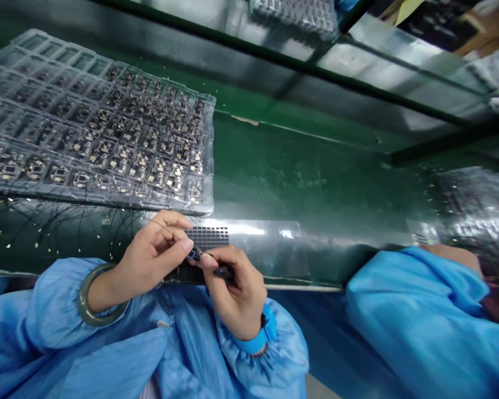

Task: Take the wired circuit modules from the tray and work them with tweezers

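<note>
My left hand (156, 257) pinches a small dark circuit board (194, 253) between thumb and fingers. A thin dark wire (164, 226) runs across its fingers. My right hand (239, 288) is closed close beside it, thumb and index finger meeting at the board's right end. A black object (223, 272), perhaps a tool's handle, shows within the right hand's grip; its kind is not clear. Just behind the hands lies a clear sheet (270, 244) bearing rows of small black rectangular pieces (210, 237), partly covered by the fingers.
Stacked clear plastic trays (210, 160) with many small circuit boards stand at left on the green bench (291, 166). Thin black wires (66, 213) lie along the front. A co-worker's blue sleeve (411, 293) is at right. Above runs a shelf with a dark rail (249, 50).
</note>
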A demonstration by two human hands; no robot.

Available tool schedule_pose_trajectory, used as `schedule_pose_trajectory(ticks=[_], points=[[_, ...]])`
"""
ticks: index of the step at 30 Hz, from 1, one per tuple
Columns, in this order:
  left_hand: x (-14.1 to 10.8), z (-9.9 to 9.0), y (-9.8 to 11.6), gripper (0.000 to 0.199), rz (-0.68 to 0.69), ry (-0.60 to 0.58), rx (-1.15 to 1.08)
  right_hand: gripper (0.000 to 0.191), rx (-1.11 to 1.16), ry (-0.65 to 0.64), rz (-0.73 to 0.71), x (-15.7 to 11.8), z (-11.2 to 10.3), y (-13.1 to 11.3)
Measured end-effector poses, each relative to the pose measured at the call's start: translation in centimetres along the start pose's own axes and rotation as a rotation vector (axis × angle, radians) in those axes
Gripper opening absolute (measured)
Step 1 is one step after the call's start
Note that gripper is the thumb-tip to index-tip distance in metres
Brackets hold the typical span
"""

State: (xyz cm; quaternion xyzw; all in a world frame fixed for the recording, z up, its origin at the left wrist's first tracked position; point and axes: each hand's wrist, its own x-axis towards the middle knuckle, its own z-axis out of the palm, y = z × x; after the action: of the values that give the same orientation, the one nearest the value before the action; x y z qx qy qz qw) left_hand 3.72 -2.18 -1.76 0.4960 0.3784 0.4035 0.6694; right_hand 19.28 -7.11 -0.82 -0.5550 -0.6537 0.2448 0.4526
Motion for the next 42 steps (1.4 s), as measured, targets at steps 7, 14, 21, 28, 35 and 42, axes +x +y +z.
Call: schedule_pose_trajectory(ticks=[7, 14, 21, 28, 35, 42], points=[[-0.5, -3.2, 2.7, 0.019, -0.027, -0.320, 0.445, 0.012, 0.101, -0.087, -0.010, 0.3, 0.3, -0.4], [-1.4, -3.8, 2.9, 0.024, -0.034, -0.143, 0.302, 0.030, 0.234, -0.046, -0.017, 0.5, 2.0, -1.8], [-1.7, -5.1, 2.5, 0.025, -0.104, -0.203, 0.164, 0.016, 0.326, 0.010, 0.154, 1.6, 2.8, -2.1], [-2.1, -6.9, 2.3, 0.016, 0.271, -0.173, 0.217, 0.016, 0.237, -0.253, 0.045, 4.5, 2.7, -5.1], [-2.2, -8.1, 0.8, 0.086, 0.248, -0.149, -0.053, 0.007, -0.111, 0.180, -0.242, 18.3, 2.9, -4.9], [-1.6, -8.4, 2.0, 0.037, 0.190, -0.211, 0.149, 0.025, -0.825, -0.197, -0.572, 29.1, 12.4, -1.9]])
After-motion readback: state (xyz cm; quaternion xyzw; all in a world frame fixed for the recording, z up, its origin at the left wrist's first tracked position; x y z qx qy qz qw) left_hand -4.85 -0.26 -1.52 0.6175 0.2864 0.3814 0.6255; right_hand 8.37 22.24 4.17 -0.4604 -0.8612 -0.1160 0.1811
